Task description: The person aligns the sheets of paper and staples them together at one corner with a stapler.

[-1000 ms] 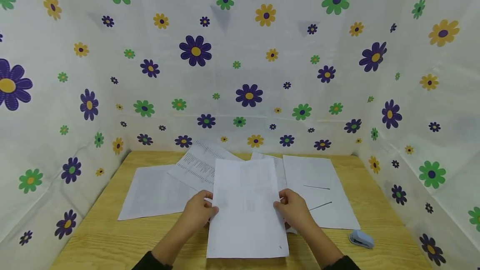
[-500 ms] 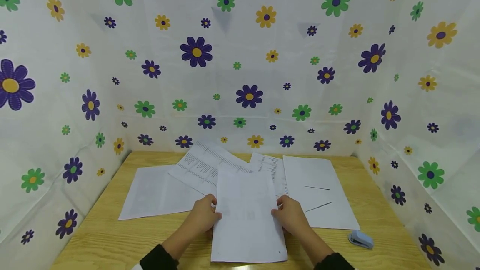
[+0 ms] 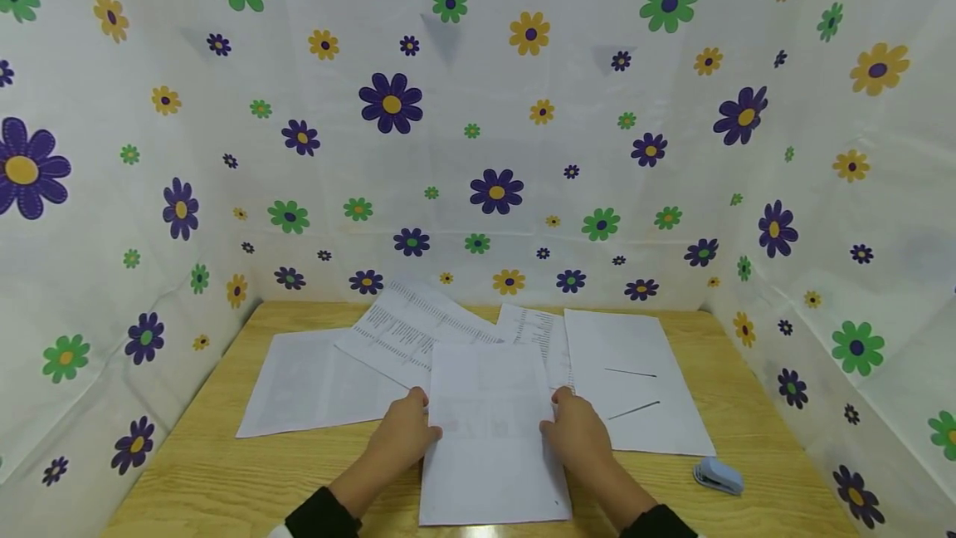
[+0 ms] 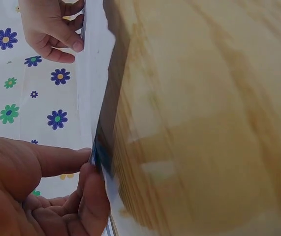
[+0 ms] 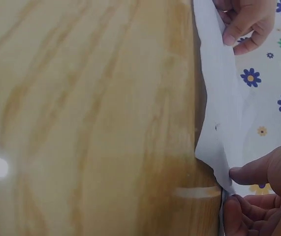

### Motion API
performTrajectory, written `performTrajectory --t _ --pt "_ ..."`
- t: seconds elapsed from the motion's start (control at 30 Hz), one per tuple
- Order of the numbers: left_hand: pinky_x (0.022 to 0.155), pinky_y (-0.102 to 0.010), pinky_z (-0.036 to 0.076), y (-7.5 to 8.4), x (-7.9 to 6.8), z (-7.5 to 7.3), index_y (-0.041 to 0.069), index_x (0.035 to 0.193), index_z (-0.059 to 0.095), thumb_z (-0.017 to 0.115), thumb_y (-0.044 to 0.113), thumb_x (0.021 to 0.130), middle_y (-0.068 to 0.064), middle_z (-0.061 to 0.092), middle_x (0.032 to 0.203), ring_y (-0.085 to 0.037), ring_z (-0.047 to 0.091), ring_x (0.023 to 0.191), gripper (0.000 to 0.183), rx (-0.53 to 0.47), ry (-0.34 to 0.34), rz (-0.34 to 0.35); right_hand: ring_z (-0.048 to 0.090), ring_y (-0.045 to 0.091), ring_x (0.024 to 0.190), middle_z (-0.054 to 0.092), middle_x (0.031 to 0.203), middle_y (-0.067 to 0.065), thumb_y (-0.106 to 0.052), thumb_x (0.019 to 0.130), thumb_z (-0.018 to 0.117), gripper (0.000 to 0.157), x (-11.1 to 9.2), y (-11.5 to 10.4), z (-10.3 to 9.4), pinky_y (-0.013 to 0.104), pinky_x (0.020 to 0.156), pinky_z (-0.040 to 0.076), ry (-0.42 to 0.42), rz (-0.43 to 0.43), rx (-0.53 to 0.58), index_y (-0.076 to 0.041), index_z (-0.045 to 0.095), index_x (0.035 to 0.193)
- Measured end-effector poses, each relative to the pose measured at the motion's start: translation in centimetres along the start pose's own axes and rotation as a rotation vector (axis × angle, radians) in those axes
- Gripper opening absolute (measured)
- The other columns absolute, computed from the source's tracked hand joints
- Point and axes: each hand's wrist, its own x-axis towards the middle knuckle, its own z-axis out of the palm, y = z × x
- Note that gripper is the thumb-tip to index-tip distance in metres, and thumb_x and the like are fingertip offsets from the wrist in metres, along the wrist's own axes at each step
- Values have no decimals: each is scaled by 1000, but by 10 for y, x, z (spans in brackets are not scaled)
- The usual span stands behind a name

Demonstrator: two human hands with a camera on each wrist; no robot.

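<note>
A white sheet of paper (image 3: 489,463), with faint print showing through and a small dark mark near its lower right corner, lies between my hands in the head view. My left hand (image 3: 405,432) pinches its left edge, thumb on top and fingers underneath. At the opposite edge my right hand (image 3: 577,432) pinches it the same way. In the left wrist view the paper (image 4: 92,73) is seen edge-on, close over the wood, its near edge slightly wavy. From the right wrist, the paper's corner (image 5: 209,152) bends down towards the tabletop beside my thumb.
Behind the held sheet lie printed pages (image 3: 396,335) and another printed sheet (image 3: 534,326). A blank-looking sheet (image 3: 299,388) is at left. At right, a white sheet (image 3: 650,405) bears two dark thin lines, with a light blue stapler (image 3: 719,476) near its corner. Flowered cloth (image 3: 478,148) encloses the wooden table (image 3: 224,480).
Both hands have brought the sheet lower and nearer to me, uncovering more of the printed pages behind. Over the last half second it has barely shifted.
</note>
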Motion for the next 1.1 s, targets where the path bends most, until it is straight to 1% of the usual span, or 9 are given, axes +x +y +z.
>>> performTrajectory --t 0.1,0.2,0.37,0.47,0.6,0.73,0.8,0.97,1.1 --pt "71 -39 57 2 -1 0 -4 116 58 81 12 83 -21 71 114 -28 71 92 43 44 11 5 63 19 78 73 105 13 -17 85 80 38 0 0 3 35 65 54 13 -18 -28 -3 66 118" --pt "67 -38 55 3 -2 0 -3 115 59 80 11 84 -19 72 107 -25 68 84 41 59 9 11 59 17 75 71 97 10 -17 86 79 30 -1 1 3 33 62 50 12 -36 -51 -4 68 111" --pt "66 -38 53 4 -3 0 2 105 64 76 12 86 -12 72 95 -20 62 78 25 85 4 33 57 16 70 67 85 4 -17 87 79 18 -3 0 2 30 58 47 7 -56 -61 -7 70 99" --pt "68 -39 53 6 -3 0 4 102 66 74 14 88 -11 72 97 -19 61 79 19 94 3 43 57 15 69 65 81 2 -17 88 78 15 -5 1 2 29 57 47 6 -61 -61 -8 71 97" --pt "64 -37 51 12 -3 0 4 104 68 75 19 90 -11 73 97 -18 60 75 22 67 3 48 56 14 68 63 79 0 -18 90 76 14 -5 0 0 29 55 46 11 -76 -49 -8 71 98" --pt "60 -34 48 20 -2 4 5 108 68 76 24 90 -6 71 93 -17 58 73 27 25 -11 44 54 14 65 61 76 -1 -19 90 75 13 -5 -1 -5 29 54 44 39 -86 -27 -8 72 97" --pt "61 -33 48 25 -1 6 4 109 68 75 26 90 -5 70 92 -16 58 74 29 4 -16 48 54 14 65 60 75 -1 -19 90 76 14 -5 0 -9 29 54 45 58 -93 -26 -8 72 97" --pt "61 -34 50 42 1 9 2 111 67 74 26 91 -5 69 87 -16 61 72 32 -56 -43 83 57 15 71 64 85 2 -21 90 77 16 0 4 -20 31 59 49 89 -91 -56 -9 73 101" --pt "59 -34 49 57 5 10 2 111 66 74 27 92 -4 69 87 -16 61 70 33 -52 -70 102 60 17 76 66 90 4 -22 91 76 19 7 7 -31 35 64 53 99 -98 -71 -9 72 103"
